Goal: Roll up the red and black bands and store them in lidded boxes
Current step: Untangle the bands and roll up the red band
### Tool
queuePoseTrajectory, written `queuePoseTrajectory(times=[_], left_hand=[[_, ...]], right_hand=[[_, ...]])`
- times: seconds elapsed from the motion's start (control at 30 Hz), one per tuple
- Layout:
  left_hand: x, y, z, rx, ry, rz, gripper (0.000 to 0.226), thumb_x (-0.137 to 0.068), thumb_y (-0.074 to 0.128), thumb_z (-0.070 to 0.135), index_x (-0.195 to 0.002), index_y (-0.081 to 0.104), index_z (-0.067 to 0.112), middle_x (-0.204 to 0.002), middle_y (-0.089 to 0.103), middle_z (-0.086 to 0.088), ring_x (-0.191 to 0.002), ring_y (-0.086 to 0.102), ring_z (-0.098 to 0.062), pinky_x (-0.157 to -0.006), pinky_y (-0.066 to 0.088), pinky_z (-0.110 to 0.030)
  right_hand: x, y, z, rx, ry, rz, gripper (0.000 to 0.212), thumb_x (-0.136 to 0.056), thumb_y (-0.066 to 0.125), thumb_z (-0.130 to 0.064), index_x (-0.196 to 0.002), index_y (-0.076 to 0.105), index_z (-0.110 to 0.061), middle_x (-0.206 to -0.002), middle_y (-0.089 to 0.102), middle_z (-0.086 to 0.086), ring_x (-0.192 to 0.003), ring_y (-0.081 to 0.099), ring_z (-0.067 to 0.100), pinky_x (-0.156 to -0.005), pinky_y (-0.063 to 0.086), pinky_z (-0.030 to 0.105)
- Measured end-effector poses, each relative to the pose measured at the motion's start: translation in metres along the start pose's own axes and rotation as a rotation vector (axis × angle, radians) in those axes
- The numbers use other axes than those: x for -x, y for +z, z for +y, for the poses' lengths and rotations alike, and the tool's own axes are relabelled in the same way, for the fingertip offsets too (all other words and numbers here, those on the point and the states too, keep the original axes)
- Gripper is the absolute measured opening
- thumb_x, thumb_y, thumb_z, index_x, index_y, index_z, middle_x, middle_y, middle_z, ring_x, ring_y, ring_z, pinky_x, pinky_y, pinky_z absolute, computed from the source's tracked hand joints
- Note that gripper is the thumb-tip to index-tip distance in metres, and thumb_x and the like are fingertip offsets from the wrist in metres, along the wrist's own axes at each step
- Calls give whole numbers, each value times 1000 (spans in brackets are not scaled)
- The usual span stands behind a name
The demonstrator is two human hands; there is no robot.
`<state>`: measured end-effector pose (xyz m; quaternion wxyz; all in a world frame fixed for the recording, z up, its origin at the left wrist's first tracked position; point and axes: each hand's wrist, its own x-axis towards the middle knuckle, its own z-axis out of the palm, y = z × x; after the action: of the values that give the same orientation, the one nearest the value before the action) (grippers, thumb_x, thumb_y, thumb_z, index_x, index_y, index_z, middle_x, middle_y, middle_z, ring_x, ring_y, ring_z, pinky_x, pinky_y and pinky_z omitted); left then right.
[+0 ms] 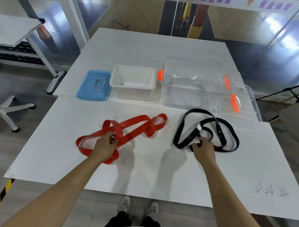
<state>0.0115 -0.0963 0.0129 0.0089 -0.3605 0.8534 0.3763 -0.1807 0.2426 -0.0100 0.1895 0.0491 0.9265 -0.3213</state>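
1. Fingers of the left hand [106,145] curl round the red band [129,129]; the right hand [203,149] pinches the black band [226,129].
2. Bare table [145,170] runs to the near edge.
3. Beyond stand the white box [133,84] and clear box [194,84], both unlidded.

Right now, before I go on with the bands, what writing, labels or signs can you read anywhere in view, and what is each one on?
"紫金体育", purple characters on the white banner at top right, cut off by the frame edge.
Part of the same purple text on the banner's left stretch: too cropped to read.
Handwritten marks on the white table sheet, near right corner: upside down to the camera, not legible.
Small label on the blue lid: too blurred to read.
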Motion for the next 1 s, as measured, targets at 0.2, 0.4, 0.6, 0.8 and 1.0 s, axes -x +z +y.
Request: queuePoseTrajectory(times=[0.2,0.4,0.6,0.8,1.0], left_hand=[[8,8,-13,-29,11,-41,8,-98,62,16,-105,62,18,-95,68,7,-87,65,-14,-73,46,-21],[13,21,-29,-26,42,-84,14,-97,62,11,-95,56,24,-82,65,11,-73,63,-6,-62,41,-11],[22,21,-46,12,71,-35,21,-95,64,9,-88,55,28,-76,59,12,-67,55,-8,-61,44,-17],[31,15,-66,39,93,-7,17,-94,64,5,-97,61,21,-88,66,10,-82,66,-14,-76,57,-36],[30,11,-68,43,108,26,19,-94,64,5,-100,61,23,-88,65,14,-80,65,-11,-76,57,-35]], right_hand=[[-1,51,-39,36,-137,-131,45,-99,62,-21,-143,55,-16,-138,58,17,-123,61,33,-101,51,41],[-19,119,-91,22,-208,-363,76,-103,58,-40,-166,17,-29,-151,47,13,-136,53,34,-97,49,40],[-60,178,-118,-144,-63,-428,60,-105,56,-22,-159,33,-10,-145,58,13,-121,64,36,-99,58,53],[-62,204,-136,-162,-159,-403,60,-106,45,-15,-163,27,-15,-142,59,13,-127,60,35,-101,50,40],[-68,220,-158,122,-412,-490,58,-105,38,-30,-162,29,-37,-144,61,13,-121,59,50,-106,49,57]])
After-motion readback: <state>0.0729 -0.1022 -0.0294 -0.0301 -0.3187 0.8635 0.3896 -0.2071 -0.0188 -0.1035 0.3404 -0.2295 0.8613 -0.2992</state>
